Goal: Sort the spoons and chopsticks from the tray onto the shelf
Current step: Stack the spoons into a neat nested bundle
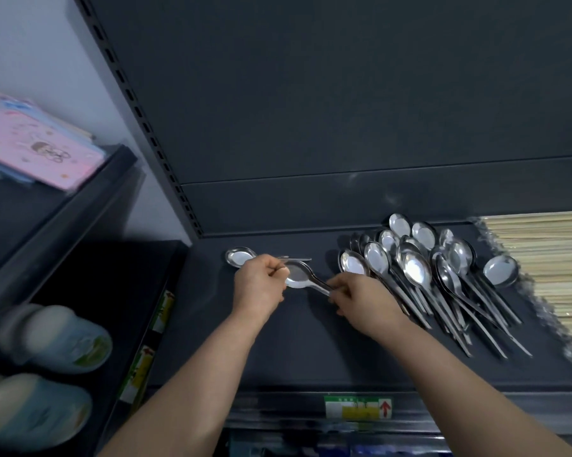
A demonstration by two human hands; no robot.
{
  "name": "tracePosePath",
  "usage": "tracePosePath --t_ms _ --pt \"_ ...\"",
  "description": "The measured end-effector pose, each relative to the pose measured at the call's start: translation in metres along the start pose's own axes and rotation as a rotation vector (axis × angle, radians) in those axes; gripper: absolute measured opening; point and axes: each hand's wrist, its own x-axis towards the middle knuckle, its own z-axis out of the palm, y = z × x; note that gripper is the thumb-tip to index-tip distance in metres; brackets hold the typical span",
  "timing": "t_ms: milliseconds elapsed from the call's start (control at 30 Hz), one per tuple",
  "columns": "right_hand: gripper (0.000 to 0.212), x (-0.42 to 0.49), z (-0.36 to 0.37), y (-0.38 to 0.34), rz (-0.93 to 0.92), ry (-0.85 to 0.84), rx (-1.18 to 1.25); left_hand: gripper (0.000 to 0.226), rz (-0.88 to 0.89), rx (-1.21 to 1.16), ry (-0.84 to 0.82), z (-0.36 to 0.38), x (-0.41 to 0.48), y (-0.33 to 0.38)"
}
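Head view. Held spoon (297,276) spanning the gap between both grips, just over the dark shelf (278,344), bowl to the left, handle slanting down to the right. Left grip (258,284) closed at the bowl's left rim, fingers curled round it. Right grip (365,300) closed on the handle's end, pinching it between thumb and fingertips. Perhaps a second spoon nested beneath; cannot tell. Just behind the left grip, single spoon (240,256) flat on the shelf, bowl left, handle pointing right. Right of the right grip, spoon pile (410,268) fanned on the shelf, bowls toward the back, handles toward the front, the nearest handles hidden behind that grip. Past the pile, at far right, pale chopstick bundle (548,258) in clear wrap. On the shelf's front lip, green and yellow label (357,407). On the neighbouring rack at left, pink packet (37,150).
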Motion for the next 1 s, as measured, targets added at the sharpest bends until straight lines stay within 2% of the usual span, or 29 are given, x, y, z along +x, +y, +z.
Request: tracePosePath --t_ms 67,267,400,567,700,867,1000 --pt "0.02 0.004 0.006 -0.009 -0.079 0.024 -0.166 0.012 -0.009 0.114 0.01 -0.013 0.003 -0.013" --pt "0.031 0.028 0.035 -0.042 -0.253 0.041 -0.27 0.004 -0.016 0.278 0.165 -0.049 0.017 -0.029" --pt "0.038 0.055 0.043 -0.06 -0.272 0.134 -0.437 0.011 -0.03 0.278 0.193 -0.059 0.035 -0.034" --pt "0.039 0.075 0.057 -0.067 -0.275 0.148 -0.518 0.009 -0.043 0.321 0.186 -0.062 0.053 -0.043" --pt "0.033 0.078 0.068 -0.061 -0.319 0.274 -0.549 0.016 -0.029 0.345 0.184 -0.061 0.058 -0.052" --pt "0.037 0.077 0.071 -0.058 -0.329 0.322 -0.634 0.028 0.037 0.342 0.227 -0.063 0.055 -0.048" --pt "0.036 0.073 0.063 -0.052 -0.379 0.359 -0.654 0.014 0.117 0.401 0.189 -0.059 0.047 -0.04"
